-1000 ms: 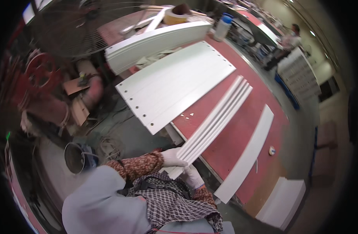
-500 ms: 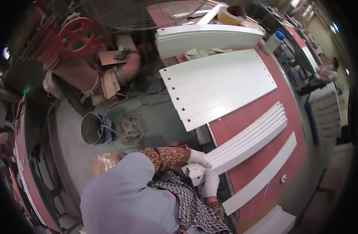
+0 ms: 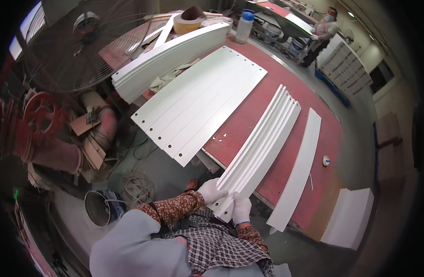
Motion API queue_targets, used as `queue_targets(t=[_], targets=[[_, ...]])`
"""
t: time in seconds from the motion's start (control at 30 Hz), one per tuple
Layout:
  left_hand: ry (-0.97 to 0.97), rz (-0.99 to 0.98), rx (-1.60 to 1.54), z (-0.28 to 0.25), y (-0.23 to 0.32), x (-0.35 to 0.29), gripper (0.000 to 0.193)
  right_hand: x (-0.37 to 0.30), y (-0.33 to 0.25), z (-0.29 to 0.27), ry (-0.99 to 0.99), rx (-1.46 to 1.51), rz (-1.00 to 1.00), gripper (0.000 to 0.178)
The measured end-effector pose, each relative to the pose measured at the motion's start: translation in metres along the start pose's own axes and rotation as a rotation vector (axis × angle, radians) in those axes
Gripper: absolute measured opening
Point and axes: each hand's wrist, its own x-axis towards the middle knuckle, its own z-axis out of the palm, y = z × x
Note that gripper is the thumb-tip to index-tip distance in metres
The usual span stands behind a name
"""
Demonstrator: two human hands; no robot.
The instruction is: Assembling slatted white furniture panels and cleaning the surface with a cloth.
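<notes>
Several long white boards (image 3: 266,148) rest together on the red table, their near ends jutting past its front edge toward me. My left hand (image 3: 213,190), in a white glove, is closed on the left side of these ends. Gloved as well, my right hand (image 3: 242,207) grips the rightmost board near its end, with the thumb on top. Dark holes show in the end faces between my hands. To the right lies a single white board (image 3: 297,171), apart from the others. On the left, flat white boards with holes at both ends form a panel (image 3: 203,101).
Behind the panel stand stacked white boards (image 3: 175,55) and a crumpled cloth (image 3: 168,79). A blue-capped bottle (image 3: 244,27) and a tape roll (image 3: 326,160) sit on the red table (image 3: 239,124). A large fan (image 3: 85,32), bucket (image 3: 103,207) and coiled hose (image 3: 137,188) are left. Another person (image 3: 320,34) stands far right.
My view has turned, so the table and boards now appear steeper and farther left. Both hands stay on the white boards, whose near ends look slightly more spread apart.
</notes>
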Motion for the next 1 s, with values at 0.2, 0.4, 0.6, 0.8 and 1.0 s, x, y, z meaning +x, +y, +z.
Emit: queue_targets(t=[0.2,0.4,0.6,0.8,1.0], targets=[[0.219,-0.023,0.147,0.004,0.017,-0.011,0.058,-0.028,-0.027,0.005,0.279,-0.567,-0.158,0.040],[0.005,-0.224,-0.009,-0.030,0.032,-0.014,0.054,-0.038,-0.044,-0.014,0.255,-0.570,-0.111,0.041],[-0.058,-0.067,-0.119,-0.047,0.006,-0.008,0.059,-0.027,-0.035,0.003,0.080,-0.624,-0.235,0.038],[0.117,-0.123,-0.008,-0.055,0.010,0.016,0.049,-0.024,-0.044,0.007,0.144,-0.720,-0.202,0.043],[0.391,-0.061,0.282,-0.064,-0.002,0.013,0.042,-0.036,-0.056,-0.001,0.279,-0.689,-0.089,0.043]])
